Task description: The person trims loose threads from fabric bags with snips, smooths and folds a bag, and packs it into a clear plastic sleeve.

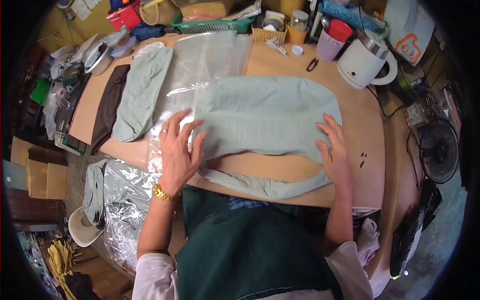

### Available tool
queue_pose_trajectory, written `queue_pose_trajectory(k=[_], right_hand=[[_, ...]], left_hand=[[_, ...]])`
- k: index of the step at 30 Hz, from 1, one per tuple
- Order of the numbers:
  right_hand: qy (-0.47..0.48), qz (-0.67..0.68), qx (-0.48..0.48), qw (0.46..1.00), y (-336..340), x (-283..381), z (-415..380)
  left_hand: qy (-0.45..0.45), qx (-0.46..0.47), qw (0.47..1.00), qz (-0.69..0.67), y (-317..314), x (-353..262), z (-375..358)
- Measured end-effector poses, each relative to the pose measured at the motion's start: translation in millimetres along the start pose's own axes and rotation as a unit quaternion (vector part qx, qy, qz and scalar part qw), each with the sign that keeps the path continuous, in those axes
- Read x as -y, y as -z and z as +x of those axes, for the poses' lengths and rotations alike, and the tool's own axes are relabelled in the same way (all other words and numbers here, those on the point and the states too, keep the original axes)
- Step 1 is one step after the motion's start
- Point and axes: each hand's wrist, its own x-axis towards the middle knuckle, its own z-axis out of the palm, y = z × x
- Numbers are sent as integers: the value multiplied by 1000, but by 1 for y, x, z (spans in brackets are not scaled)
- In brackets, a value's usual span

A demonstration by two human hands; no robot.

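Observation:
A pale green cloth bag (265, 110) lies flattened on the table in front of me, its wide strap (270, 187) looping toward the near edge. Over the left end of the cloth is my left hand (178, 155), fingers spread and nothing held in them. My right hand (336, 155) is at the right end, its fingers apart and fingertips right at the cloth's edge. Part of the bag's left end overlaps a clear plastic sheet (182, 100), beneath which more pale green cloth shows at the back.
Folded pale green cloth (142, 95) and a dark brown strip (111, 107) lie on the left of the table (300, 165). A white kettle (357, 62), pink cup (331, 44), small scissors (312, 64) and green basket (215, 26) stand or lie at the back. A fan (439, 150) is at right.

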Motion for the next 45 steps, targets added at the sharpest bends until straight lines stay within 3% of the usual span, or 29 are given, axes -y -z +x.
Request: queue_pose_trajectory(k=[1,3,5,6,10,12,13,14,15,16,18,19,21,24,31,34,36,40,41,42,43,44,45], right_hand=[[-6,-2,1,1000,-1,6,-6],[-47,-152,65,985,-9,22,-13],[-52,-202,105,972,-15,12,-19],[-52,-250,143,956,-16,9,-21],[-43,-248,180,951,-10,0,-26],[-5,-213,107,971,-11,-2,-25],[-4,-214,105,971,-10,0,-25],[-21,-123,50,991,-8,5,-30],[-42,-31,-3,999,-5,11,-37],[-45,-31,2,998,-1,24,-42],[10,-7,70,997,2,54,-45],[10,-7,69,998,-1,49,-50],[62,-131,74,987,-14,26,-63],[40,-95,0,995,-25,0,-66],[-11,-72,37,997,-16,-1,-54],[-61,-82,47,994,-14,9,-46],[26,-112,-4,993,-15,30,-31],[133,-94,-76,984,-51,89,-4],[132,-63,-44,988,-52,87,1],[132,-33,-12,991,-50,85,7],[142,-32,-10,989,-44,86,13],[114,-5,-64,991,-35,90,17],[84,23,-118,989,-28,95,19]], left_hand=[[-23,54,998,-31,8,-15,2],[-49,110,991,-64,3,-21,1],[-66,224,967,99,-24,0,-9],[-17,253,964,82,-26,10,-6],[-18,216,967,131,-17,19,-13],[-21,177,969,172,-8,14,-14],[-29,142,986,88,0,7,-15],[-36,107,994,3,5,0,-18],[-55,132,986,-81,6,-6,-24],[-51,135,986,-84,5,-14,-28],[-166,202,959,-109,0,-30,-27],[-176,181,960,-118,-10,-30,-29],[-169,194,963,-80,-32,6,-41],[-147,183,970,-64,-43,17,-41],[-113,182,970,-113,-46,26,-35],[-54,174,974,-134,-40,13,-30],[-128,171,974,-72,-39,2,-30],[-201,-16,977,-67,-35,-55,-14],[-199,-21,978,-60,-28,-52,-21],[-117,5,989,-95,-20,-49,-35],[-33,28,991,-131,-15,-48,-45],[-30,19,991,-126,-17,-46,-51],[100,185,918,-336,-22,-44,-57]])
